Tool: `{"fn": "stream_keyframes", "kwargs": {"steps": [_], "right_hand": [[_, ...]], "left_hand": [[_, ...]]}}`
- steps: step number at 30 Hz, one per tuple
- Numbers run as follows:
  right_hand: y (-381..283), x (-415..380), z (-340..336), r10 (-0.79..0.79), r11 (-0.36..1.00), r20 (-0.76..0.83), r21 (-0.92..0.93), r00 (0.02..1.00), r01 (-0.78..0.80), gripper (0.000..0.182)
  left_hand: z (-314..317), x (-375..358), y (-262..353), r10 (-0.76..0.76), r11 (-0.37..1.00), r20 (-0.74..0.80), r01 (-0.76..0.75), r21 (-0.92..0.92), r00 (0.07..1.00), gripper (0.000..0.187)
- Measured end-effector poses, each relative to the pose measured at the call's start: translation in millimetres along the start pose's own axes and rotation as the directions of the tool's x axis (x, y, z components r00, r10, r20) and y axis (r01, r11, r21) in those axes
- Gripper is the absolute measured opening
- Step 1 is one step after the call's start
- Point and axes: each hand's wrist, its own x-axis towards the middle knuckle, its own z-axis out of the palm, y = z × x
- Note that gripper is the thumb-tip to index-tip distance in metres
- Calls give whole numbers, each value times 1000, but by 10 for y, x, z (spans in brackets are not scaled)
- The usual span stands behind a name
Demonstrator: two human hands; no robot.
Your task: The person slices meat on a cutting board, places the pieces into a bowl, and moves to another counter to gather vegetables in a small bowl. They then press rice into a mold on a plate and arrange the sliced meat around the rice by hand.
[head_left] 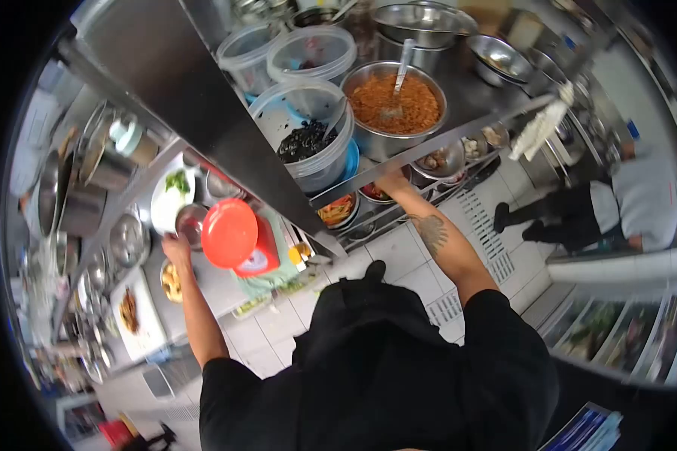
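Note:
My left hand [176,248] is at the left counter, touching or right beside a small metal bowl [192,225]; its fingers are too small to make out. Near it are a white plate [165,214] with green leaves and a bowl of yellow pieces [171,282]. My right hand [390,183] reaches under the upper shelf's edge, over a bowl with red and green contents [374,192]; its fingers are mostly hidden. A red round pan [229,233] rests on a red scale [259,259] between my arms.
Above my right hand, the metal shelf [459,135] bears a pot of orange-brown food [395,101] and a plastic tub of black food [308,143]. A steel post [203,98] stands between the counters. At the right is another person [643,195]. A white board [139,316] holds browned food.

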Motion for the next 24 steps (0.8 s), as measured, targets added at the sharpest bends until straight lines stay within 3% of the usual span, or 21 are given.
{"fn": "stream_keyframes", "kwargs": {"steps": [1,2,3,4,5,7,8,9,11,12,13,15,17,18,19,21,23,24], "right_hand": [[-93,-63,-143,90,992,80,84,993,-97,33],[-6,-14,-167,-14,976,195,-209,981,56,37],[47,21,-121,-65,926,281,-341,957,163,39],[104,57,-76,-115,849,365,-447,924,282,41],[135,71,-12,-259,855,264,-384,929,347,41],[212,70,89,-498,834,31,-256,867,488,42],[222,89,104,-559,780,19,-329,829,533,40],[202,124,62,-581,764,61,-304,812,570,40],[63,72,-95,-453,869,208,-118,867,481,37],[-65,50,-277,-465,864,290,-55,836,500,36],[-179,26,-377,-523,850,155,20,838,527,33],[-274,18,-527,-599,782,94,-148,795,606,28],[-405,-37,-739,-619,755,156,-153,770,638,21],[-454,-92,-834,-611,749,188,-176,769,638,15],[-456,-158,-912,-524,825,305,-49,795,563,14],[-515,-419,-1084,-384,909,542,361,748,206,17],[-570,-706,-1149,-346,915,771,402,535,12,16],[-852,-847,-1399,-294,955,835,272,465,115,16]], "left_hand": [[-185,-108,23,-3,999,-74,-1,-49,997,20],[-452,-242,83,-86,996,-140,80,-45,986,19],[-663,-414,115,-161,987,-207,156,-43,965,18],[-751,-537,-88,-230,969,-274,192,-159,934,18],[-1030,-796,-41,-287,954,-251,253,-158,925,18],[-1549,-1468,348,-573,723,-107,439,-534,813,23],[-1846,-1853,653,-593,724,-78,488,-488,801,24],[-1938,-2261,548,-569,791,-90,515,-329,817,24],[-2101,-3124,724,-613,713,85,597,-368,785,20],[-2088,-3509,983,-651,590,172,635,-499,739,18],[-2064,-3851,1324,-665,445,265,655,-610,698,16],[-1993,-4290,2034,-696,358,392,765,-536,601,12],[-1864,-4419,2709,-622,259,570,829,-497,536,9],[-1708,-4440,2985,-586,243,607,831,-500,537,9],[-1536,-4465,3209,-544,235,645,836,-496,536,9],[-1146,-4457,3596,-435,141,705,816,-561,560,10],[-851,-4351,3899,-373,87,754,830,-552,541,11],[-715,-4321,3954,-355,44,763,825,-563,539,12]]}}
